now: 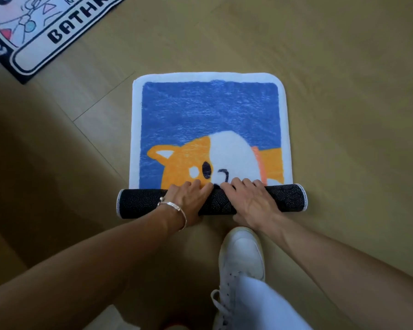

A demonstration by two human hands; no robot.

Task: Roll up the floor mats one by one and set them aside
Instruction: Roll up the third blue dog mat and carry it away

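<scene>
The blue dog mat (208, 110) is lying on the wooden floor (343, 91). Its near end is wound into a roll (138, 201) that is showing the black dotted backing. The rest of it is lying flat, picture side up, beyond the roll.

The left hand (188, 198) and right hand (250, 201) are resting side by side on the middle of the roll. Their fingers (239, 183) are stretching open across its top and pressing down, unclenched, with the tips touching the flat pile just past it. A silver bracelet (174, 206) is hanging at the left wrist.

A white sneaker (242, 256) is standing just on the near side of the dog mat, below the right hand, with a pale trouser leg (267, 303) covering its heel. A second mat (34, 32), white with dark lettering, is lying well apart from the dog mat, off its far left corner.
</scene>
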